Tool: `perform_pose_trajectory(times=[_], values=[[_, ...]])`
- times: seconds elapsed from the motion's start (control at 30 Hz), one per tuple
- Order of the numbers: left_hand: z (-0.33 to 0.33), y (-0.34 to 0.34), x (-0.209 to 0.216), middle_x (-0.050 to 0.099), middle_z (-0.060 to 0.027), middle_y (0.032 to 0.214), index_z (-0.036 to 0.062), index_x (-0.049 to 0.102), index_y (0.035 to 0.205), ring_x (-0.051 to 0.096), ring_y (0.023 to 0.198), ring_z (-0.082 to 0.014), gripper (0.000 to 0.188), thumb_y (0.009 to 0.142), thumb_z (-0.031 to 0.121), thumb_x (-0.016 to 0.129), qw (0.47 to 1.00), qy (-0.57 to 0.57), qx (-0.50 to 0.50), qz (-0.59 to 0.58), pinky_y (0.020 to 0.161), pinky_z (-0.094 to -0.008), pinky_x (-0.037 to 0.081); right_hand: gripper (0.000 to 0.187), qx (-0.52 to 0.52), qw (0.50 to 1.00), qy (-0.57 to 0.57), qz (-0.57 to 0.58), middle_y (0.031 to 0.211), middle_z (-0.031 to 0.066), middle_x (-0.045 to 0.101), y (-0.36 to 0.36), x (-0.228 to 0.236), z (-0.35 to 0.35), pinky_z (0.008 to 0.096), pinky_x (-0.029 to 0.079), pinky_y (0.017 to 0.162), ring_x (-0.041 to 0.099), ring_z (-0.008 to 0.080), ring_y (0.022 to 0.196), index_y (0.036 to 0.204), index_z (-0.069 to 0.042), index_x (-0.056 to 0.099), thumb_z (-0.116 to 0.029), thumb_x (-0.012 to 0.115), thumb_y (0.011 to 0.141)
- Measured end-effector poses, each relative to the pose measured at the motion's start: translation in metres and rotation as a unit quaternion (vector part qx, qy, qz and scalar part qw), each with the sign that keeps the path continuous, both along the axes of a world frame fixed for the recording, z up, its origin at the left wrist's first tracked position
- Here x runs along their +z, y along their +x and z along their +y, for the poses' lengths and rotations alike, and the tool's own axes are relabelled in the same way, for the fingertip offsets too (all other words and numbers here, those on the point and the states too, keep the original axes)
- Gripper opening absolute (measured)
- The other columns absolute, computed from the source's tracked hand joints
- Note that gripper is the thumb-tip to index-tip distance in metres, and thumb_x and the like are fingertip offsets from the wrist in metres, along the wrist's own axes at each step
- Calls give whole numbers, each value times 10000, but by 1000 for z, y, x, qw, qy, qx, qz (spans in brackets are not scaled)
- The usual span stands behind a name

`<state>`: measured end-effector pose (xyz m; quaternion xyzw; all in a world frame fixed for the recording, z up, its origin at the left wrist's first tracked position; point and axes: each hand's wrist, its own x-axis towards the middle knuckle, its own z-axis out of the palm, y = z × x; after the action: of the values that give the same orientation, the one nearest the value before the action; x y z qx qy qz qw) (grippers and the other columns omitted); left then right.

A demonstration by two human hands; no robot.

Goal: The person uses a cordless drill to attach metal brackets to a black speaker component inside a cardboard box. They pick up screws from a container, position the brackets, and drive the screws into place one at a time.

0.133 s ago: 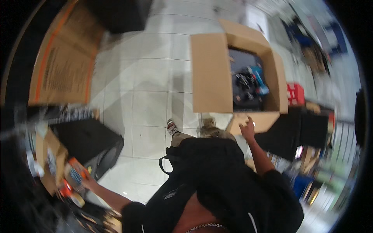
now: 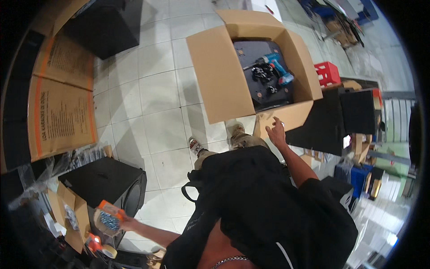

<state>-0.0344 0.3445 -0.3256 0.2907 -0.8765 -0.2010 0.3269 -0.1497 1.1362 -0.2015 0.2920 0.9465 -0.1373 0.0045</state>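
My left hand point(image 2: 127, 223) is closed on the edge of a clear pack of screws point(image 2: 109, 220) with an orange band, over a black speaker cabinet point(image 2: 96, 179) at the lower left. The pieces inside look bluish and metallic. My right hand point(image 2: 276, 133) is empty, its fingers apart, over the near flap of an open cardboard box point(image 2: 221, 74). In that box, on a dark grey panel point(image 2: 251, 49), lie a teal cordless drill point(image 2: 278, 69) and a tangle of black parts point(image 2: 262, 74).
Large cartons point(image 2: 62, 119) line the left side, beside another black cabinet point(image 2: 105, 27). Right of the open box are a red crate point(image 2: 328, 74) and black cabinets point(image 2: 318, 121). A small open carton point(image 2: 74, 215) and a tape roll point(image 2: 109, 251) sit at lower left. Tiled floor point(image 2: 159, 98) lies between.
The view has turned, so the open box appears tilted and further left. My left hand, with the pack of screws, appears further right and lower. My right hand remains by the flap.
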Motion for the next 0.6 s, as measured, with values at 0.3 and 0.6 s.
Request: perform_pose_trajectory(times=[0.3, 0.6], values=[[278, -141, 102, 552, -231, 1133, -156, 503, 987, 605, 1023, -351, 240, 857, 46, 494, 751, 643, -95, 116, 904, -434, 573, 526, -29, 993, 2, 118, 1025, 184, 628, -60, -31, 107, 454, 479, 841, 604, 369, 989, 1282, -48, 524, -216, 670, 806], [513, -239, 176, 623, -160, 1137, -63, 495, 1212, 670, 944, -306, 372, 853, 35, 483, 637, 729, -247, -44, 849, -447, 589, 381, 28, 989, -15, 148, 1116, 231, 583, -212, -89, 164, 489, 480, 895, 557, 413, 1083, 1154, -98, 612, -153, 640, 779]])
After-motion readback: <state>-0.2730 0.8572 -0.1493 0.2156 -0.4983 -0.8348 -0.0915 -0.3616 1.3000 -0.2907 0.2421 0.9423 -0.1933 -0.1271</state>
